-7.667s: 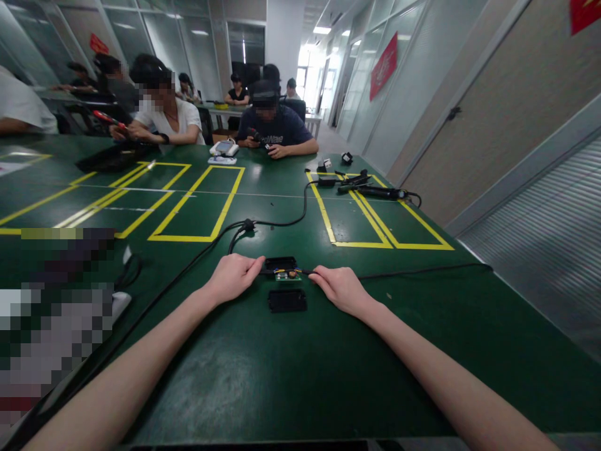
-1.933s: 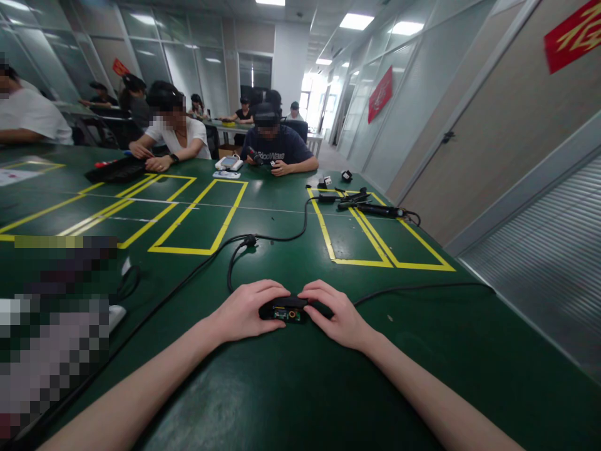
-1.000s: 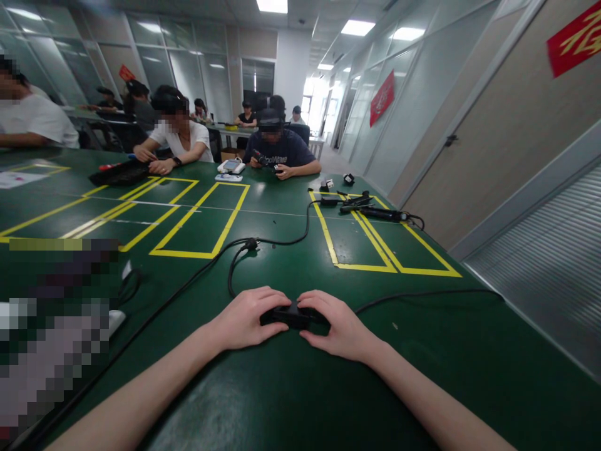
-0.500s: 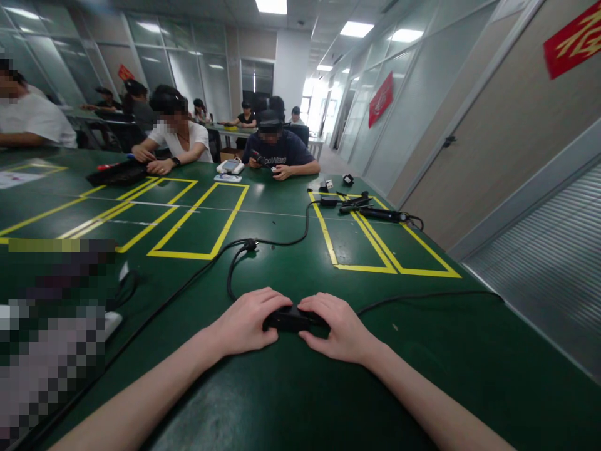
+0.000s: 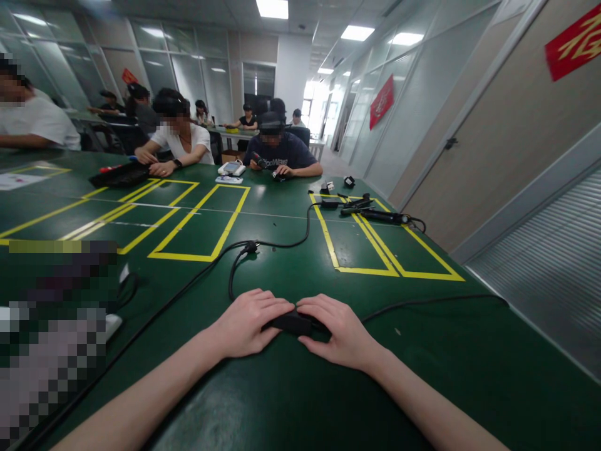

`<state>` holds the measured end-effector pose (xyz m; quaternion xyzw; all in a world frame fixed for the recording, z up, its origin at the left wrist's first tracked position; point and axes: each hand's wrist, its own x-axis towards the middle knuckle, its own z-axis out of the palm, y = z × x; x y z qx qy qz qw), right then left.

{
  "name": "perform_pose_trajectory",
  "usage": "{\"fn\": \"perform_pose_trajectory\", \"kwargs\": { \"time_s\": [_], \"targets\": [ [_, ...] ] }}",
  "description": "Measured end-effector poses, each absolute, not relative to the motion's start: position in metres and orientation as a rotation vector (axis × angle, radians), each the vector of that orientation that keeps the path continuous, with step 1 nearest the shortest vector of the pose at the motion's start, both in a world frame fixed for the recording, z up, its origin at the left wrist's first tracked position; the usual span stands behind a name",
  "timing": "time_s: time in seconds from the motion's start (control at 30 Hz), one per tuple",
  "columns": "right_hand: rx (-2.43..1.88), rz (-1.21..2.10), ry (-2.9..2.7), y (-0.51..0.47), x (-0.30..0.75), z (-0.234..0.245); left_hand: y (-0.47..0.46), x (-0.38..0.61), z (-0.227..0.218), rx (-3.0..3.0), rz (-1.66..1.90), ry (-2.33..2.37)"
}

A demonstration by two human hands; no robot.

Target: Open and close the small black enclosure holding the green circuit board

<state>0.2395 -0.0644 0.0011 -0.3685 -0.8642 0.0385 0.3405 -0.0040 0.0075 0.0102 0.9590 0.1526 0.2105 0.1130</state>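
Observation:
A black power adapter (image 5: 294,322) lies on the green table between my hands. My left hand (image 5: 246,324) is closed around its left end, fingers over the top and thumb along the near side. At the other end, my right hand (image 5: 342,332) grips with fingers above and thumb below, where the cord leaves the block. One black cord (image 5: 231,275) curves up from behind my left hand to a plug (image 5: 252,248). A second cord (image 5: 432,301) runs from behind my right hand to the table's right edge.
A long black cable (image 5: 173,307) crosses the green table (image 5: 282,401). Black tools (image 5: 375,214) lie across yellow tape outlines at right. Two people (image 5: 178,138) (image 5: 282,147) work at the far side, near a white device (image 5: 231,168). Pixelated items sit at left.
The left fingers have stretched flatter over the adapter, and it looks slightly turned. Both hands stay in nearly the same place. Across the table, a person's hand has shifted over a small object.

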Motion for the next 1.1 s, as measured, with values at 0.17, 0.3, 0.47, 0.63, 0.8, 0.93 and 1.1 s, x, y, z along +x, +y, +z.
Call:
{"fn": "perform_pose_trajectory", "kwargs": {
  "time_s": [0.17, 0.3, 0.47, 0.63, 0.8, 0.93, 1.1],
  "targets": [
    [-0.871, 0.025, -2.248, -0.065, 0.239, 0.000, 0.006, -0.003, 0.009, 2.837, 0.689, 0.420],
    [-0.861, 0.027, -2.223, -0.065, 0.238, 0.000, 0.004, -0.001, 0.005, 2.841, 0.758, 0.420],
    [-0.819, -0.052, -2.156, -0.065, 0.234, 0.000, 0.003, 0.000, 0.001, 2.841, 0.811, 0.389],
    [-0.831, -0.020, -2.117, -0.065, 0.232, -0.002, 0.002, 0.001, 0.000, 2.799, 0.868, 0.392],
    [-0.836, 0.015, -2.092, -0.064, 0.233, -0.006, 0.001, 0.002, -0.001, 2.785, 0.884, 0.363],
    [-0.859, 0.046, -2.063, -0.064, 0.232, -0.006, 0.002, 0.002, -0.003, 2.756, 0.860, 0.401],
    [-0.854, 0.041, -2.073, -0.065, 0.231, -0.005, 0.003, 0.002, -0.004, 2.730, 0.869, 0.408]
  ]
}}
